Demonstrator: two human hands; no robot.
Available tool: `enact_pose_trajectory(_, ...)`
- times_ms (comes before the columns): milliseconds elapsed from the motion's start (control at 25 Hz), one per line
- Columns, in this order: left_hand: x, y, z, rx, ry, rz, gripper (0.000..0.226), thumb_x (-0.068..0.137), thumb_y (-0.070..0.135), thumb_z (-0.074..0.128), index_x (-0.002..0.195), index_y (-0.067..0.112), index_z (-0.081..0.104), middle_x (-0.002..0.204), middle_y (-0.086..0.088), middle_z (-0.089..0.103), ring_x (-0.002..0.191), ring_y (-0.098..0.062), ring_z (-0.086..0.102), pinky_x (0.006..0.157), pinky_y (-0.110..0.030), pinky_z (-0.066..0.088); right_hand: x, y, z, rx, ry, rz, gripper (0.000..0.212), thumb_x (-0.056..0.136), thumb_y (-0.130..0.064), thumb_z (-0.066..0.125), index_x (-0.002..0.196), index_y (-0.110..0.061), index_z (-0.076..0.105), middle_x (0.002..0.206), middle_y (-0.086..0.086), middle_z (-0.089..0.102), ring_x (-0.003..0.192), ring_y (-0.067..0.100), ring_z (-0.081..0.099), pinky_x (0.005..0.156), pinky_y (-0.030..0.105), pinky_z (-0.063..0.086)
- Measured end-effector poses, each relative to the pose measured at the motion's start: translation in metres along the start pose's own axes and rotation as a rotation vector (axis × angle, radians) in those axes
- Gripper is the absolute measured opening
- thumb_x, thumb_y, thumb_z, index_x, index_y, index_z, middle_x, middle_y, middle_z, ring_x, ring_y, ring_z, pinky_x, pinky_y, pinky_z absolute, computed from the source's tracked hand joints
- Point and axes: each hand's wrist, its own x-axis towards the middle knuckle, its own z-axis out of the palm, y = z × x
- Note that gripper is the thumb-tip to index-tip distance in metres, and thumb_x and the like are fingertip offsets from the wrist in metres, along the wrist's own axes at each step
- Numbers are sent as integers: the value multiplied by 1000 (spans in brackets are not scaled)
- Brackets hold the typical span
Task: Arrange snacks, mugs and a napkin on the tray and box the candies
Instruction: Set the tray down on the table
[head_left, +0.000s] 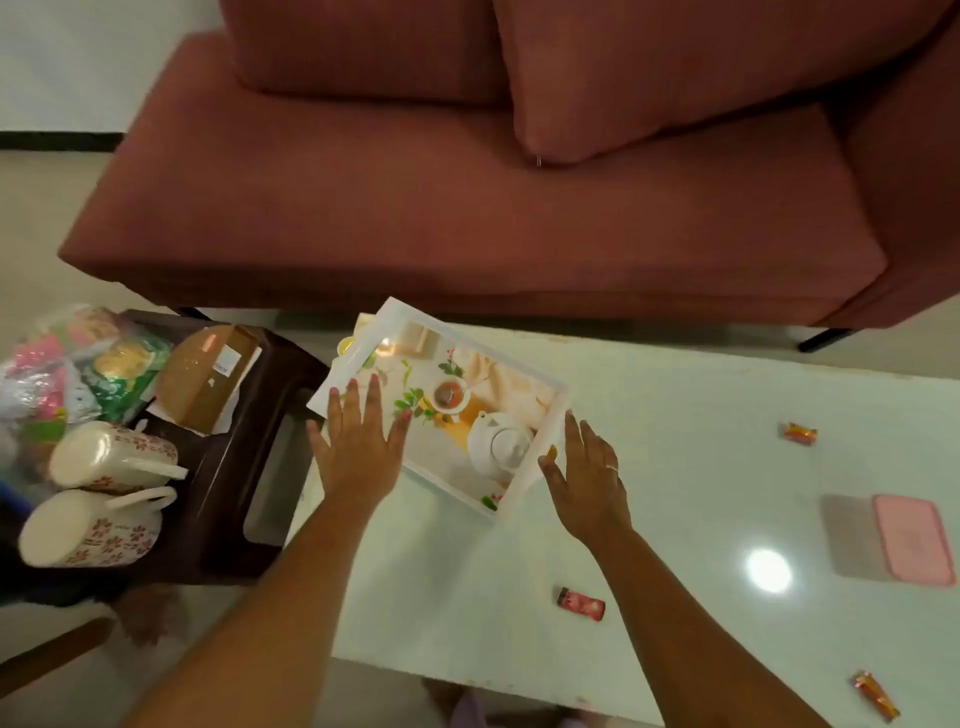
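A white tray (540, 457) with a printed teapot picture lies at an angle on the left end of the pale table (675, 467). My left hand (358, 441) lies over its near-left corner with straight fingers. My right hand (587, 473) is at its right rim, fingers straight. Two white flowered mugs (109, 457) (88, 530) lie on their sides on a dark stool (249, 467), beside snack packets (67, 364) and a brown box (208, 379). Three wrapped candies (581, 604) (800, 433) (877, 695) lie scattered on the table. A pink lidded box (914, 540) sits at the right edge.
A red-brown sofa (467, 208) with cushions runs along the far side of the table. The stool stands against the table's left end. A lamp's reflection (768, 570) shines on the tabletop. Pale floor shows at the left and below.
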Motion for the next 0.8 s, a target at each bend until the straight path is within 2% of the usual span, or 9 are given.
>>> enact_pose_trajectory(80, 33, -29, 18, 48, -14, -26, 67, 95, 52, 24, 150, 17, 9, 159, -13, 13, 147, -35, 6, 114, -62, 13, 16, 1, 34, 190, -15, 126, 70, 95, -46, 38, 150, -18, 4, 158, 10, 14, 144, 31, 13, 113, 46, 24)
enact_pose_trajectory(200, 76, -69, 37, 36, -76, -96, 67, 95, 53, 23, 150, 16, 13, 158, -14, 15, 146, -36, 9, 114, -61, 10, 30, -1, 75, 319, -5, 279, 73, 96, -42, 40, 149, -12, 1, 158, 14, 11, 144, 35, 11, 114, 45, 16)
enact_pose_trajectory(440, 145, -98, 68, 38, -129, -86, 67, 94, 55, 26, 148, 16, 16, 157, -16, 18, 145, -38, 10, 113, -62, 9, 52, -12, 111, 385, 78, 418, 75, 95, -34, 46, 149, -5, 3, 157, 14, 12, 139, 39, 20, 112, 47, 20)
enact_pose_trajectory(600, 162, -114, 88, -13, -191, -160, 69, 93, 59, 26, 148, 19, 13, 151, -18, 26, 139, -40, 24, 111, -62, 22, 56, -26, 123, 405, 167, 478, 78, 93, -26, 51, 148, -4, 0, 157, 14, 6, 135, 41, 24, 111, 49, 23)
enact_pose_trajectory(720, 162, -110, 94, -94, -151, -223, 72, 91, 61, 31, 148, 21, 11, 143, -20, 32, 131, -41, 34, 107, -58, 32, 63, -31, 129, 413, 191, 529, 80, 92, -17, 52, 148, -5, -4, 158, 13, 0, 135, 41, 22, 111, 49, 24)
enact_pose_trajectory(800, 159, -102, 97, -137, -128, -274, 75, 89, 63, 34, 148, 22, 11, 141, -23, 32, 130, -41, 34, 107, -57, 33, 65, -32, 131, 430, 223, 566, 79, 91, -6, 50, 149, -7, -4, 158, 11, -1, 137, 41, 21, 111, 48, 26)
